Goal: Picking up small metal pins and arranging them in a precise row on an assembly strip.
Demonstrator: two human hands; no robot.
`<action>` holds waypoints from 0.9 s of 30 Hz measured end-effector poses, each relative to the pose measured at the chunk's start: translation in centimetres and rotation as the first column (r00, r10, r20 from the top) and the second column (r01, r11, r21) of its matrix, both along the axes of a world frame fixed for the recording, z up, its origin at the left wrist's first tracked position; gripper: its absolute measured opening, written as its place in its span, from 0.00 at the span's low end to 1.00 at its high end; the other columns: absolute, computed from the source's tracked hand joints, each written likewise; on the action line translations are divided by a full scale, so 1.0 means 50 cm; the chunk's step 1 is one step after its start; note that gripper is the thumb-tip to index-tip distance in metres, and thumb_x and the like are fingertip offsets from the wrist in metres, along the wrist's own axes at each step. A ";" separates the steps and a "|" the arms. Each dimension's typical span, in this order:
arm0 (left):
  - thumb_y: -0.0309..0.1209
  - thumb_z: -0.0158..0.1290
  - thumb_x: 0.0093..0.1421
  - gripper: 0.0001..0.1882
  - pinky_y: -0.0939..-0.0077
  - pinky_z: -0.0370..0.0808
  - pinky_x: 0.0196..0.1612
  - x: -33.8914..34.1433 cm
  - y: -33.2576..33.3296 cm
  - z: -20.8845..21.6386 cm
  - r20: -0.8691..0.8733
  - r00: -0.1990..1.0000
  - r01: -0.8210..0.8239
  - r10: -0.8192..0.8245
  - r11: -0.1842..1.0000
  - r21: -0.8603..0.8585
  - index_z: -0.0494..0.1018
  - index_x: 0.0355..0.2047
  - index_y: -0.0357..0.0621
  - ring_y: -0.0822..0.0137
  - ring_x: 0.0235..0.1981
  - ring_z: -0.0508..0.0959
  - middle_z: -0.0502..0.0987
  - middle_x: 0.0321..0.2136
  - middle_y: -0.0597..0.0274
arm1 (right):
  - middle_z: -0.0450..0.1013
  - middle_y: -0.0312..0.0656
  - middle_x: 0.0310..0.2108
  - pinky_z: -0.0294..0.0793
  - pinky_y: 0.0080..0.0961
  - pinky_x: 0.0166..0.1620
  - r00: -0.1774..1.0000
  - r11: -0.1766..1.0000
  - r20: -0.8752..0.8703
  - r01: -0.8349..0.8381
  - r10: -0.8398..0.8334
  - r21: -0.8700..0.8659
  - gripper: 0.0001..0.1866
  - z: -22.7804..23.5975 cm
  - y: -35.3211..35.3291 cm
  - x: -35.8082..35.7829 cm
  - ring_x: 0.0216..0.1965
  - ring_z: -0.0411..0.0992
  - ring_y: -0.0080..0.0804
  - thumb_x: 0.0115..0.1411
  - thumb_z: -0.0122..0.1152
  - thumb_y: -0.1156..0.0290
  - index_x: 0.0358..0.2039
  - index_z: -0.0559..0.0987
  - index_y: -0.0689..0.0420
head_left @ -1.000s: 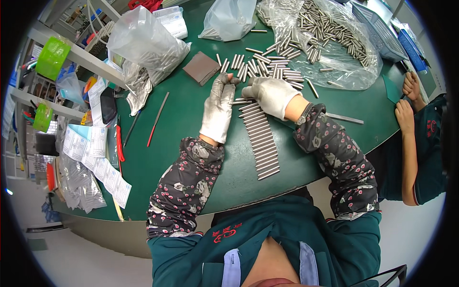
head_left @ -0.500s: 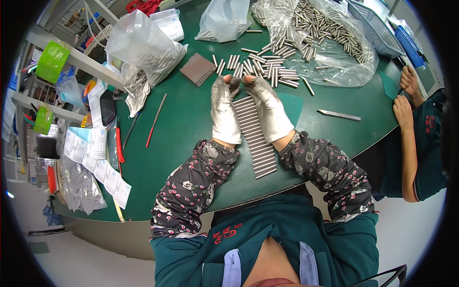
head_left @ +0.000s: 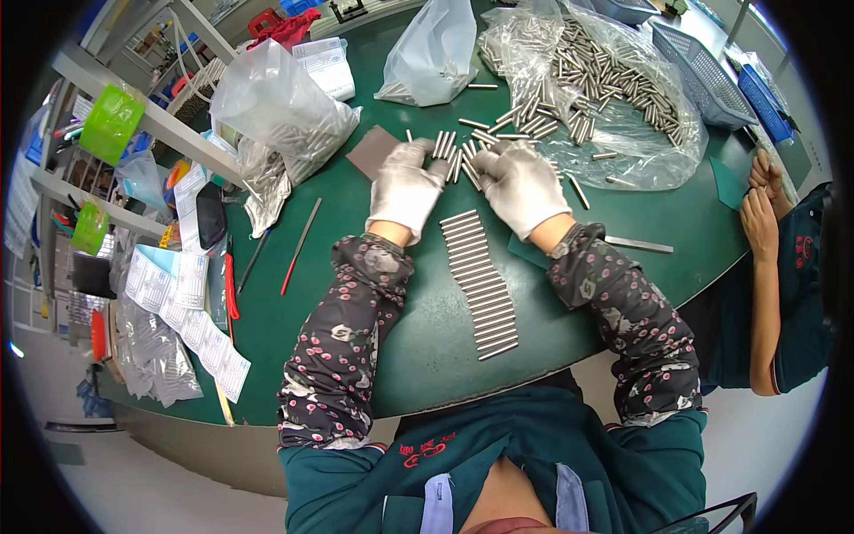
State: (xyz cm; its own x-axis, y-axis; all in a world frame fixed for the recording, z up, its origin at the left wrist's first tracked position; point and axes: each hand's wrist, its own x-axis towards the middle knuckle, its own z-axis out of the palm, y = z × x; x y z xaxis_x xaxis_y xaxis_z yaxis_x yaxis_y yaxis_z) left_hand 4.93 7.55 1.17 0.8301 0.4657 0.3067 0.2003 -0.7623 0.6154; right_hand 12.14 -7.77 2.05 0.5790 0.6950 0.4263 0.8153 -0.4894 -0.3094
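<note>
Both my hands wear pale gloves with greyed fingers and are palm down at the loose metal pins (head_left: 458, 158) on the green table. My left hand (head_left: 406, 191) is at the pins' left side, fingers bent but apart, fingertips near them. My right hand (head_left: 519, 189) lies over pins on the other side, its fingers spread, fingertips partly hidden. I see no pin firmly gripped by either. Between my forearms lies a ladder-like row of metal pins (head_left: 480, 289), side by side and slightly bent in line. A brown square block (head_left: 369, 153) is beside my left hand.
A clear plastic bag (head_left: 654, 169) spills a heap of pins at the back right, near a grey-blue basket (head_left: 703, 80). White bags (head_left: 280, 98) stand at the back left. A metal scriber-like strip (head_left: 640, 244) lies right. A co-worker's hands (head_left: 761, 200) are at the right edge.
My hands have moved apart and turned from upright, palms facing at the row's far end, to palm down over the loose pins. The whole row now shows.
</note>
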 end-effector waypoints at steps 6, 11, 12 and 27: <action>0.42 0.56 0.47 0.17 0.63 0.70 0.43 0.045 -0.041 0.009 -0.308 0.946 -0.013 0.097 0.964 0.265 0.73 0.36 0.48 0.56 0.41 0.73 0.73 0.38 0.57 | 0.71 0.46 0.29 0.71 0.35 0.37 0.983 0.983 0.068 0.173 -0.168 -0.063 0.12 -0.015 0.027 0.005 0.35 0.71 0.42 0.45 0.59 0.63 0.25 0.75 0.59; 0.35 0.56 0.48 0.14 0.64 0.70 0.43 0.026 -0.014 0.011 -0.320 0.941 -0.027 0.111 0.966 0.256 0.73 0.36 0.50 0.57 0.40 0.73 0.73 0.37 0.57 | 0.73 0.43 0.28 0.71 0.32 0.38 0.981 0.967 0.088 0.188 -0.175 -0.173 0.07 -0.005 0.044 0.011 0.36 0.72 0.38 0.49 0.53 0.69 0.25 0.78 0.57; 0.34 0.56 0.48 0.14 0.65 0.70 0.43 0.020 -0.009 0.012 -0.336 0.935 -0.023 0.110 0.967 0.253 0.73 0.36 0.50 0.57 0.40 0.73 0.73 0.37 0.58 | 0.73 0.43 0.28 0.71 0.32 0.37 0.983 0.971 0.079 0.176 -0.165 -0.160 0.07 -0.005 0.042 0.012 0.35 0.72 0.38 0.49 0.53 0.68 0.25 0.78 0.57; 0.22 0.56 0.43 0.15 0.68 0.71 0.39 -0.044 0.019 -0.004 -0.248 0.951 0.234 -0.183 0.953 0.193 0.72 0.34 0.44 0.56 0.36 0.74 0.72 0.32 0.56 | 0.73 0.47 0.26 0.72 0.35 0.35 0.992 0.964 0.104 0.090 -0.066 -0.252 0.08 -0.008 0.027 0.016 0.31 0.73 0.42 0.44 0.54 0.69 0.22 0.78 0.58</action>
